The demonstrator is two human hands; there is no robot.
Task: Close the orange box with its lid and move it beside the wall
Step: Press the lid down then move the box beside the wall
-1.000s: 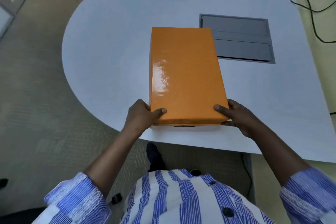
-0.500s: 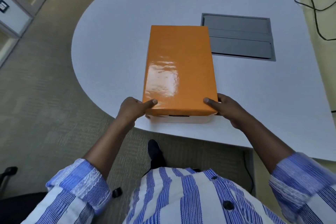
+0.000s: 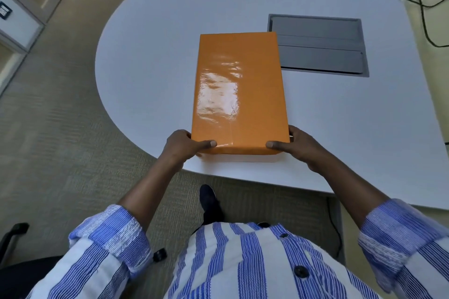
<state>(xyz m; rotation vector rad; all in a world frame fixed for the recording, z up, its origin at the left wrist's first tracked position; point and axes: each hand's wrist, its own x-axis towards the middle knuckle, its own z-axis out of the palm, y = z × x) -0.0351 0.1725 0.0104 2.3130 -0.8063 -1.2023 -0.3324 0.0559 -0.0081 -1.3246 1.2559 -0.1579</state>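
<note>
**Both hands on the box**

My left hand [image 3: 181, 147] grips the near left corner of the orange box [image 3: 239, 94], lid [image 3: 240, 75] seemingly seated, on the white bench [image 3: 150, 56]; my right hand [image 3: 300, 147] clamps the right corner.

- Even, bright indoor light; shadows soft.
- White glare patch on the glossy orange rectangular box lid [image 3: 239, 90].
- Wide-angle bending curves the pale rounded table [image 3: 150, 60] toward frame edges.
- Focus sharp throughout.
</note>
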